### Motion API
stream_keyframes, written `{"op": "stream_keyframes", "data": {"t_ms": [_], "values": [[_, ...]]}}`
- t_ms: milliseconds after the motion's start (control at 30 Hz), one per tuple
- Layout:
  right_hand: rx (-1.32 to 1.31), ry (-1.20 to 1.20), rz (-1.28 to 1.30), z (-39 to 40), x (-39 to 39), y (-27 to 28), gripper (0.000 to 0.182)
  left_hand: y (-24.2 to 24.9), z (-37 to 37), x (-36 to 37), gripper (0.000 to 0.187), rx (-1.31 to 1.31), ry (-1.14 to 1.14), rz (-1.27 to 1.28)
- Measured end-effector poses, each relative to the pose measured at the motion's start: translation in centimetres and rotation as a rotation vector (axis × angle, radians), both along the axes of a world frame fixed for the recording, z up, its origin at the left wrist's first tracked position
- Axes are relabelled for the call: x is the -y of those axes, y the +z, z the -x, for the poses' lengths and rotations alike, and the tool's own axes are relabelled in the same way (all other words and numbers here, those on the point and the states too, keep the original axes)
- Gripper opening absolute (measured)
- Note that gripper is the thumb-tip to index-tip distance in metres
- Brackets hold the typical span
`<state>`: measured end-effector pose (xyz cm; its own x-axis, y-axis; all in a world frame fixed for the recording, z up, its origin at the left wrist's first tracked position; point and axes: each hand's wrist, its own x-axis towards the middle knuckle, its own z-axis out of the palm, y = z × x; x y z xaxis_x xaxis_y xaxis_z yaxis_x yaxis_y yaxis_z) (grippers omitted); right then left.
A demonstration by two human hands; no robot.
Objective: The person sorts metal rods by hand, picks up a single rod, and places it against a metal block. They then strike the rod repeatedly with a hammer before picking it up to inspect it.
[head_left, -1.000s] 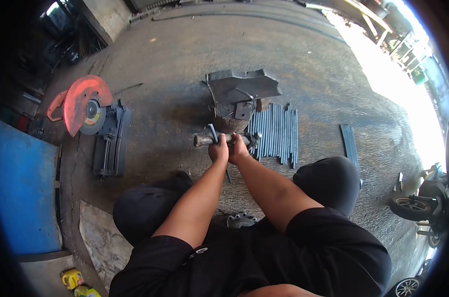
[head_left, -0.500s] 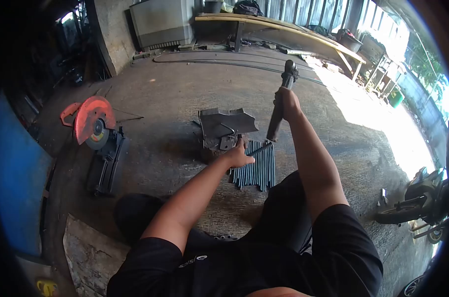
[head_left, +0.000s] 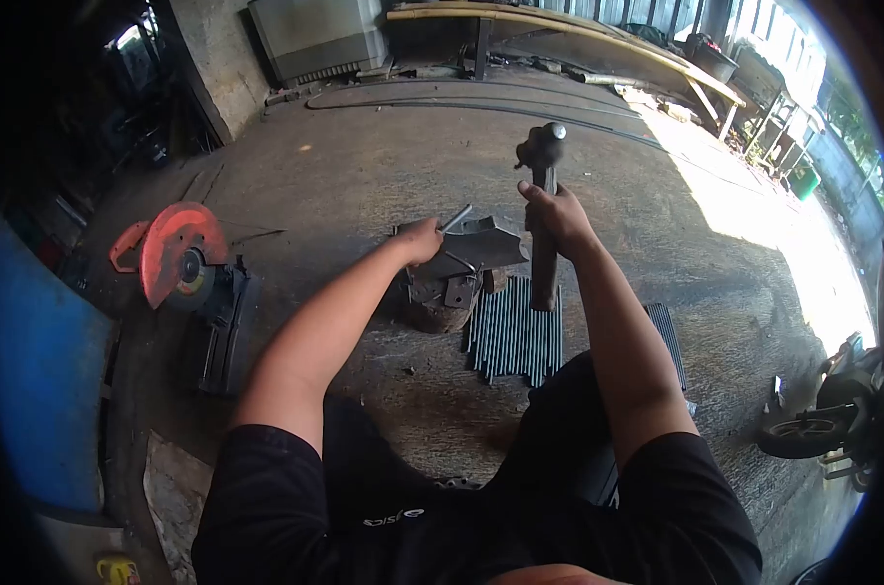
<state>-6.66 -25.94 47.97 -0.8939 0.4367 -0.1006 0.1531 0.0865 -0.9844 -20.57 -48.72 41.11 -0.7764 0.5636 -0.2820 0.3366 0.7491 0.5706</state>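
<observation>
My right hand grips a hammer by its wooden handle, head raised above the work. My left hand holds a short metal rod on top of a dark metal anvil block that stands on the concrete floor. A row of dark metal rods lies on the floor just right of the block, below the hammer handle. A second small group of rods lies farther right, partly behind my right arm.
A chop saw with a red blade guard stands on the floor at the left. A blue panel is at the far left. A wooden bench runs along the back. A motorbike stands at the right.
My left hand moved from the rods beside the block up onto the block's top with a rod. The hammer came down from high at the right to above the block.
</observation>
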Motion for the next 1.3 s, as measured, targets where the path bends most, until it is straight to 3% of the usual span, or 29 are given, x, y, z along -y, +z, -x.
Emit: {"op": "stream_keyframes", "data": {"t_ms": [67, 133, 200, 233, 267, 333, 400, 533, 600, 633, 667, 767, 833, 933, 1000, 1100, 1200, 1267, 1300], "values": [[-0.164, 0.132, 0.217, 2.0, 0.4, -2.8, 0.027, -1.1, 1.5, -0.3, 0.029, -0.08, -0.067, 0.127], [-0.023, 0.111, 0.218, 2.9, 0.5, -4.6, 0.023, -2.3, 2.1, -0.4, 0.03, -0.217, -0.133, 0.215], [0.283, 0.142, 0.064, 4.4, 0.9, -6.1, 0.026, -3.2, 2.0, -0.3, 0.029, -0.275, -0.139, 0.227], [0.348, 0.159, -0.019, 4.6, 1.3, -5.9, 0.041, -3.4, 2.0, -0.3, 0.029, -0.337, -0.142, 0.241], [0.363, 0.162, -0.024, 5.1, 1.5, -5.6, 0.041, -3.6, 2.1, -0.3, 0.029, -0.322, -0.139, 0.235], [0.267, 0.072, -0.03, 5.5, 2.7, -3.7, 0.06, -4.7, 1.9, -0.3, 0.027, -0.372, -0.211, 0.292], [0.022, 0.049, 0.026, 5.9, 3.6, -1.6, 0.07, -2.7, 0.2, -0.1, 0.023, -0.309, -0.17, 0.235], [-0.154, -0.016, 0.088, 6.0, 4.8, 0.6, 0.068, -1.3, -1.5, -0.3, 0.021, -0.472, -0.145, 0.176], [0.027, 0.0, -0.001, 6.1, 5.0, -1.3, 0.07, -1.2, -1.8, -0.4, 0.021, -0.513, -0.131, 0.195], [0.247, 0.074, -0.321, 7.5, 4.2, -4.8, 0.072, -1.1, -1.8, -0.5, 0.022, -0.493, -0.169, 0.269], [0.451, 0.105, -0.205, 7.0, 4.8, -5.9, 0.076, -0.8, -1.8, -0.7, 0.024, -0.478, -0.207, 0.341], [0.42, 0.035, -0.141, 7.8, 4.4, -8.7, 0.078, -0.4, -1.6, -0.5, 0.024, -0.559, -0.171, 0.28], [0.326, 0.077, 0.094, 6.9, 4.8, -7.6, 0.068, -1.4, -1.5, -0.2, 0.024, -0.565, -0.177, 0.287], [0.116, 0.024, -0.039, 5.9, 5.5, -2.2, 0.065, -2.7, -1.1, 0.1, 0.024, -0.611, -0.138, 0.263], [-0.189, 0.023, 0.202, 4.9, 6.6, 3.0, 0.063, -3.4, -1.0, 0.5, 0.025, -0.623, -0.155, 0.14], [-0.533, 0.013, 0.125, 4.1, 7.3, 6.9, 0.064, -4.0, -0.8, 0.6, 0.026, -0.631, -0.14, 0.11], [-0.625, 0.001, 0.09, 5.1, 6.9, 2.3, 0.069, -3.9, -0.7, 0.9, 0.025, -0.63, -0.142, 0.116], [-0.183, -0.135, -0.378, 7.6, 4.3, -7.9, 0.078, -4.0, -1.0, 0.8, 0.025, -0.636, -0.163, 0.115], [0.095, -0.055, -0.337, 7.8, 3.9, -11.1, 0.074, -3.6, -1.1, 0.6, 0.024, -0.608, -0.17, 0.178]]}}
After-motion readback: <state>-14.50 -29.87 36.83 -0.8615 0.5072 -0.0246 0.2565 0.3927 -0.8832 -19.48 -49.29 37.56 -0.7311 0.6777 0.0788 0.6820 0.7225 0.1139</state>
